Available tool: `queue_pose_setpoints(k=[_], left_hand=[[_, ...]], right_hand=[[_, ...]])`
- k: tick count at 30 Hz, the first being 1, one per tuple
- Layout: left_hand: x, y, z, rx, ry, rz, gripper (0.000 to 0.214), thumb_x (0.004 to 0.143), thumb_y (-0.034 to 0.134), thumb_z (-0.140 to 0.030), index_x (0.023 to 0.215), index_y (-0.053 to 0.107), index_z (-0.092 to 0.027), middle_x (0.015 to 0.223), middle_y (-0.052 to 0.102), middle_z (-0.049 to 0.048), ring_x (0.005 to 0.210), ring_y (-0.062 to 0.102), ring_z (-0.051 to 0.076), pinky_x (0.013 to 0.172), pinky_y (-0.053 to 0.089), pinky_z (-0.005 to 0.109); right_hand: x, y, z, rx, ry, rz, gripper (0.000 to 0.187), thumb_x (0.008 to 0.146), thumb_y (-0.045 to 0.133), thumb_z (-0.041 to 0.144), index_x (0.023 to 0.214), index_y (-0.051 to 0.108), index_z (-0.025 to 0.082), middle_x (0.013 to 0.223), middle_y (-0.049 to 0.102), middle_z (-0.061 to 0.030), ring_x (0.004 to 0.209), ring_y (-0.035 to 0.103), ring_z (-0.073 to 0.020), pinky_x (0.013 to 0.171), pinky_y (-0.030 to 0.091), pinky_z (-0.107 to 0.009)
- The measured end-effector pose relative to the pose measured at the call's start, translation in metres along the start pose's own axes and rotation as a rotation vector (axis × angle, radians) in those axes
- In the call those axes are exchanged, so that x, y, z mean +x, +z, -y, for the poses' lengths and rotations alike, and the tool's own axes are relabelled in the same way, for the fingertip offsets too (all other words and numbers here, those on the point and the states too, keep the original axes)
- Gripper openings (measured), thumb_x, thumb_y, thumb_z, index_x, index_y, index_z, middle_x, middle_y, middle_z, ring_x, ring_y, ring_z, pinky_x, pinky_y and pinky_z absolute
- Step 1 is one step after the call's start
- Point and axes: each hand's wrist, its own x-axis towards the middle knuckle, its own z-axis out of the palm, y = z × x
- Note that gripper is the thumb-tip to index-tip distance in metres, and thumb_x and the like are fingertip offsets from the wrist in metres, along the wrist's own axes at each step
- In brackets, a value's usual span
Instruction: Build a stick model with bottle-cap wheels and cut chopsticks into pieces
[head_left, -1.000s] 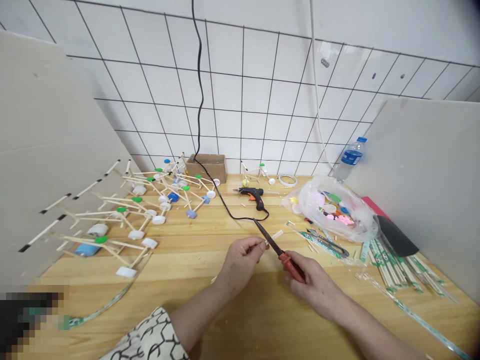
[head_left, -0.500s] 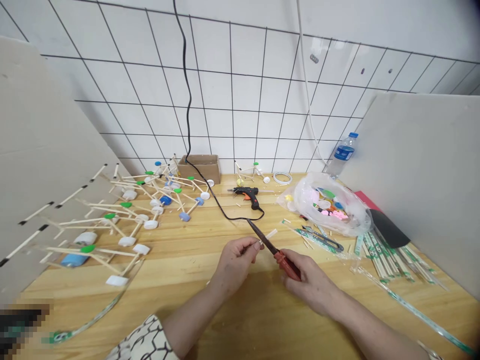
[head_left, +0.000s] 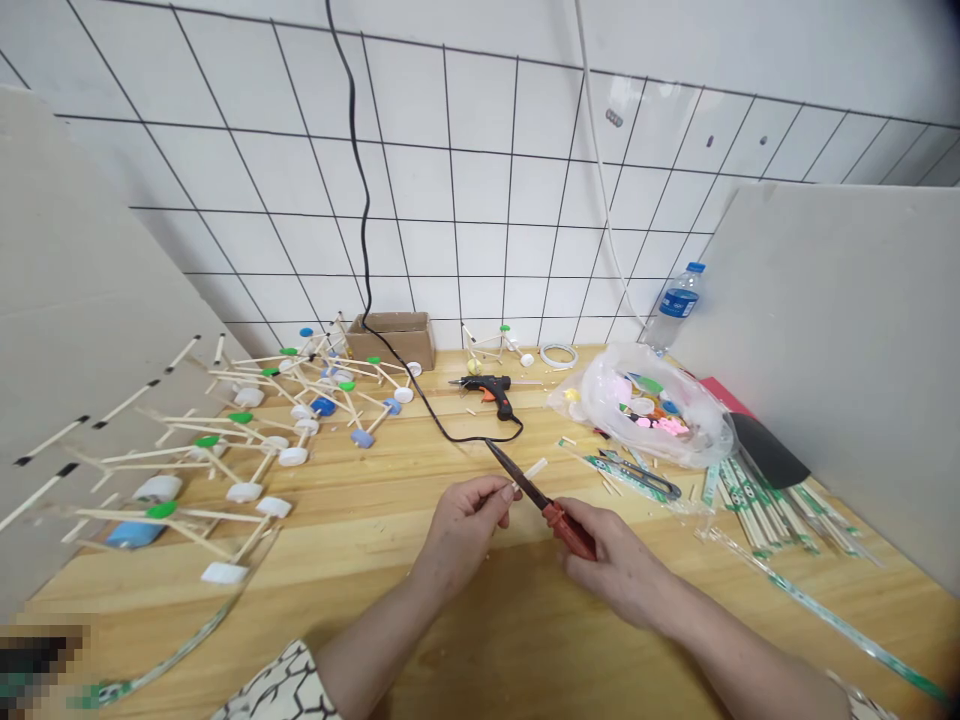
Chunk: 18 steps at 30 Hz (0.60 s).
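Note:
My left hand (head_left: 466, 524) pinches a short pale wooden stick (head_left: 529, 472) just above the wooden table (head_left: 420, 600). My right hand (head_left: 611, 565) grips the red handle of a knife (head_left: 536, 494). Its dark blade slants up to the left and lies across the stick, close to my left fingertips. Both hands are near the table's front middle.
Stick-and-bottle-cap models (head_left: 247, 440) cover the left side. A black glue gun (head_left: 491, 388) with its cord lies behind my hands, beside a cardboard box (head_left: 397, 335). To the right lie a plastic bag of caps (head_left: 652, 410), scissors (head_left: 637, 478), chopstick packs (head_left: 772, 505) and a water bottle (head_left: 673, 305). Grey boards flank the table.
The view has drifted so everything sits a little further left in the picture. My hands keep the same hold on the stick and the knife.

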Motion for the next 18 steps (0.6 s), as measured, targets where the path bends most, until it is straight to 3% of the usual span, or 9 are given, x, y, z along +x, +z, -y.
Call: queue_pose_setpoints(k=[18], left_hand=[[-0.0002,-0.0003,-0.0002,-0.054,-0.045,0.007,0.026,0.073,0.055,-0.037,0.068,0.062,-0.013,0.052,0.047,-0.0022,0.049,0.034,0.009,0.046,0.025,0.021]], right_hand=[[0.0007,-0.0018,-0.0040,-0.047,0.010,0.011,0.013,0.064,0.044,0.012,0.074,0.041,0.020,0.064,0.034,0.0057,0.058,0.032,-0.0096,0.053,0.025,-0.022]])
